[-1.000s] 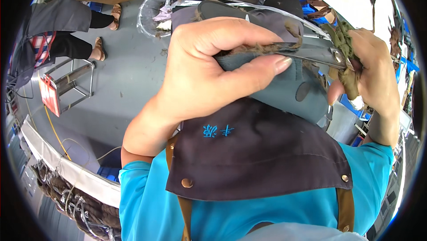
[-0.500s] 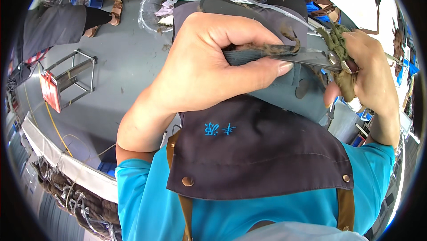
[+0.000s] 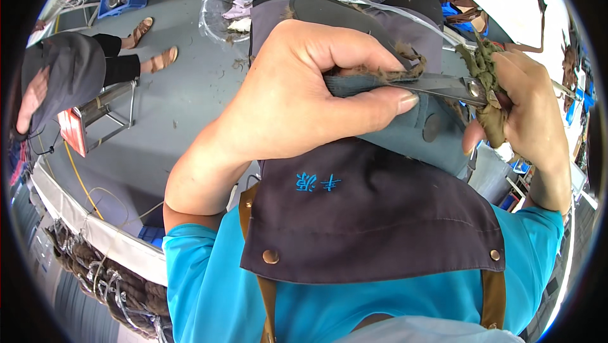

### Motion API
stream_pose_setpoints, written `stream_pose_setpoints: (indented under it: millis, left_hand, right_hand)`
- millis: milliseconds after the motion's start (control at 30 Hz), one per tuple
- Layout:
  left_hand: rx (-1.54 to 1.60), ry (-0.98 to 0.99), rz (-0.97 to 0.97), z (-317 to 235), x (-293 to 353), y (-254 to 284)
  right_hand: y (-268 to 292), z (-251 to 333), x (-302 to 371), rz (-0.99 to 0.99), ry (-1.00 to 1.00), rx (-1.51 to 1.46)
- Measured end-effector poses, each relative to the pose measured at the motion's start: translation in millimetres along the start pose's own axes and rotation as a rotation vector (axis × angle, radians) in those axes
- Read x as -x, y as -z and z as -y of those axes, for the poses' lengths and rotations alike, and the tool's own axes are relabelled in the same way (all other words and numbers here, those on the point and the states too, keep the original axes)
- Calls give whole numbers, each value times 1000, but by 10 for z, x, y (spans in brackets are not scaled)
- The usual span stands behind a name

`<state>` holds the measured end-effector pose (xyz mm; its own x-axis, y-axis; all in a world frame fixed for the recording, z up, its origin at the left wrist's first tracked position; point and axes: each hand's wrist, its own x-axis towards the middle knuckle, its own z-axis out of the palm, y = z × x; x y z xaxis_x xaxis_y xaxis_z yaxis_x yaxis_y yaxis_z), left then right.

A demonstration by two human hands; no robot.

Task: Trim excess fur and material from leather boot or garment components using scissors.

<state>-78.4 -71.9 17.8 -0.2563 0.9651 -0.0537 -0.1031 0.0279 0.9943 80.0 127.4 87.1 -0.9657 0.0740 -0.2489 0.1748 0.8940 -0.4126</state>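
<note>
My left hand [image 3: 297,90] pinches a dark grey-blue ribbed strip [image 3: 356,83] between thumb and bent fingers, with brown hair-like fibres [image 3: 410,58] along its edge. From the right, the metal blades of scissors [image 3: 446,88] reach to the strip beside my left fingertips. My right hand [image 3: 522,99] grips these scissors, whose handles are wrapped in green cloth [image 3: 486,64]; most of the handle is hidden by the fingers. Under both hands, a grey-blue cover [image 3: 405,124] lies over my lap. Tufts of fibre cling to its far edge.
Ahead stands a clear-lined waste bin [image 3: 221,11] with scraps in it. At the left, a person [image 3: 69,68] in dark clothes is by a metal-framed stool [image 3: 114,106]. Bundles of dark fibre [image 3: 107,273] hang at the lower left; a white table [image 3: 506,1] stands at the upper right.
The person at the left has shifted toward the stool, and a hand and both sandals now show. My hands and the scissors have moved only slightly.
</note>
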Motion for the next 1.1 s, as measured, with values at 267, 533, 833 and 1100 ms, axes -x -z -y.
stream_pose_setpoints:
  millis: [267,533,833,1100]
  left_hand:
    - [-8,-11,-13,7,-42,-16]
    - [-26,-1,19,0,-15,18]
    - [113,79,-23,36,28,3]
    - [194,75,-84,23,32,-8]
  right_hand:
    - [61,85,-91,-2,29,73]
    - [100,47,-41,57,54,204]
    - [-28,-201,-105,102,-65,-439]
    - [-34,-175,-118,232,-10,-366]
